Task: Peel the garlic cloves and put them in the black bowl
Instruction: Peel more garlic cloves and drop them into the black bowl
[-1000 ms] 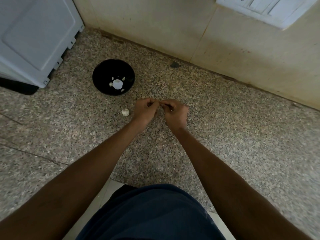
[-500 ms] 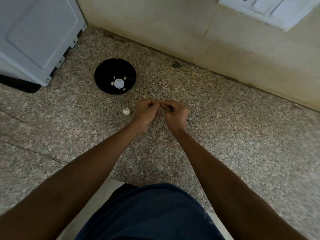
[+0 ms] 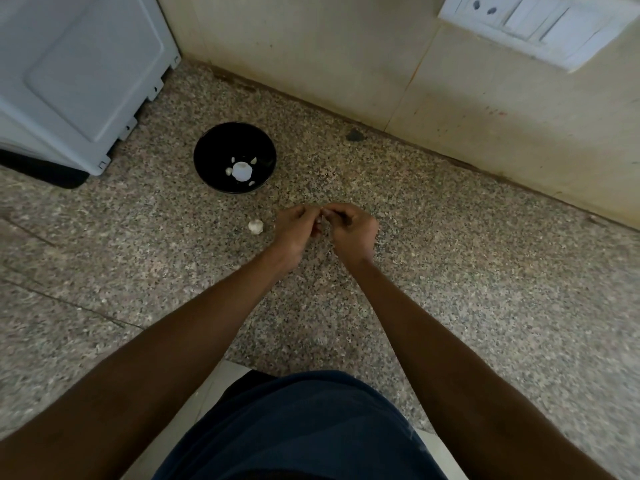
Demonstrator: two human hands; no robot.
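My left hand (image 3: 294,230) and my right hand (image 3: 351,230) meet fingertip to fingertip over the speckled granite counter (image 3: 450,271). Between them they pinch a small pale garlic clove (image 3: 320,219), mostly hidden by the fingers. A white piece of garlic bulb (image 3: 256,226) lies on the counter just left of my left hand. Farther back and to the left stands the black bowl (image 3: 207,157), which holds a few small white cloves and a white round spot (image 3: 241,170) at its bottom.
A white appliance (image 3: 76,71) stands at the back left on a dark base (image 3: 45,171). The beige wall (image 3: 346,53) runs along the back, with a switch and socket plate (image 3: 533,22) at the upper right. A dark speck (image 3: 354,134) lies near the wall.
Both hands have stayed together on the clove, with only small finger movement. The view has shifted slightly.
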